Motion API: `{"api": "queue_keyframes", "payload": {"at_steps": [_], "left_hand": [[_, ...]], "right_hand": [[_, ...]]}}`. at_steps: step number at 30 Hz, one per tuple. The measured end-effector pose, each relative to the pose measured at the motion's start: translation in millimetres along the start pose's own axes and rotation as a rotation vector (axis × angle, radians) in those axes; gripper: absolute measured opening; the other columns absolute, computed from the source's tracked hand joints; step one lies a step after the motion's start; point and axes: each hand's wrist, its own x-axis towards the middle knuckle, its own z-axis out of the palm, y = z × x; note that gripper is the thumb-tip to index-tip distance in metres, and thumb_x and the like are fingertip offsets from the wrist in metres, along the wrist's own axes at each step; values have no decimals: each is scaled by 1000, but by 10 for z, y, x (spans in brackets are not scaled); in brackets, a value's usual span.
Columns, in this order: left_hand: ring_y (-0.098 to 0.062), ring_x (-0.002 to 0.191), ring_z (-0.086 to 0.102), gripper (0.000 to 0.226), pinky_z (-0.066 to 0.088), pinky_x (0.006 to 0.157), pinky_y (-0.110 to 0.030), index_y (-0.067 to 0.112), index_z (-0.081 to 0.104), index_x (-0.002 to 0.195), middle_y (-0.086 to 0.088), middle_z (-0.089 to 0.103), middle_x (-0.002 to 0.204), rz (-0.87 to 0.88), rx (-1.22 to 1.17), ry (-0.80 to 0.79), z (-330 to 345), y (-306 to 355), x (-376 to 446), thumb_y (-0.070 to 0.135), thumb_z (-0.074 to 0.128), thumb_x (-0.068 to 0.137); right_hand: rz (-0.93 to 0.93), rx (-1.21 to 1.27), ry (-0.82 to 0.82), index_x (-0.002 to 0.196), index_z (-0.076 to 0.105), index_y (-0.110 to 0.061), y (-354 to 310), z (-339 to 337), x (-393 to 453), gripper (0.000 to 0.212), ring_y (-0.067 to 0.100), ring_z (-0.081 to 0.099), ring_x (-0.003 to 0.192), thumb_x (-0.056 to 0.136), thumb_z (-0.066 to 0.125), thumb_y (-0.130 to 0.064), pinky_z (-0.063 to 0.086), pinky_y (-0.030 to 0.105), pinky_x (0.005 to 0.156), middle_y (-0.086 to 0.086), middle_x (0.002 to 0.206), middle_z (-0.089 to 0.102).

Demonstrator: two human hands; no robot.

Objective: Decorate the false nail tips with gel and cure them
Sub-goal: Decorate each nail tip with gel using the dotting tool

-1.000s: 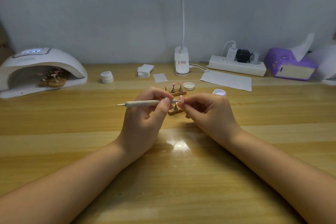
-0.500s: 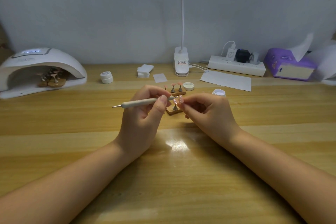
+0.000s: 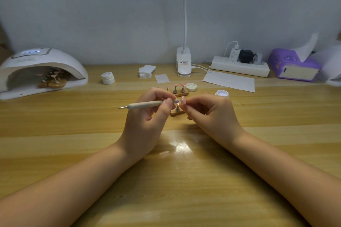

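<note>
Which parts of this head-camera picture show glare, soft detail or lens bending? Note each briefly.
Head view: a bright glare patch sits on the table between the wrists; the nail tip pinched by the right hand is too small and soft to show any gel; the tool in the left hand reads clearly; the table's back edge bows, a wide-angle effect; light is dim and even.

Wooden table [image 3: 239,162] — nail lamp [image 3: 42,64], gel jars [image 3: 108,77], power strip [image 3: 239,66], paper sheet [image 3: 229,81] lie on it.
</note>
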Motion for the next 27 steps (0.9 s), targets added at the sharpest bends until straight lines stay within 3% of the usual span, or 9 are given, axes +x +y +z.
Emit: {"api": "queue_keyframes", "payload": {"at_steps": [4, 10, 18, 27], "left_hand": [[-14, 81, 65, 11, 52, 70, -26, 22, 63, 93, 0, 67, 85, 10, -7, -2, -12, 0, 0, 28, 55, 89], [-14, 81, 65, 12, 52, 71, -28, 22, 63, 93, 2, 66, 84, 5, -16, -5, -5, 2, -5, 29, 55, 89], [-14, 80, 65, 9, 52, 71, -26, 16, 63, 93, -4, 67, 84, -2, -21, 9, -6, 21, -6, 14, 55, 90], [-13, 82, 66, 10, 52, 71, -23, 14, 62, 94, -2, 67, 86, -16, -34, 52, -3, 42, -4, 14, 53, 91]], "right_hand": [[6, 7, -3, 99, 75, -9, -8, -3, -4, 15, 9, 67, 69, 85, 71, -13, 57, 35, 68, -1, 83, 73], [4, 25, 8, 97, 75, -9, -17, 1, -4, 13, 9, 67, 68, 85, 71, -13, 57, 32, 66, -1, 83, 73], [7, 19, 6, 98, 74, -10, -13, 2, -3, 14, 9, 67, 68, 84, 71, -12, 57, 30, 67, -1, 83, 73], [13, 26, 23, 97, 74, -10, 2, 16, -1, 14, 6, 67, 67, 83, 73, -11, 55, 20, 66, -3, 82, 72]]}}
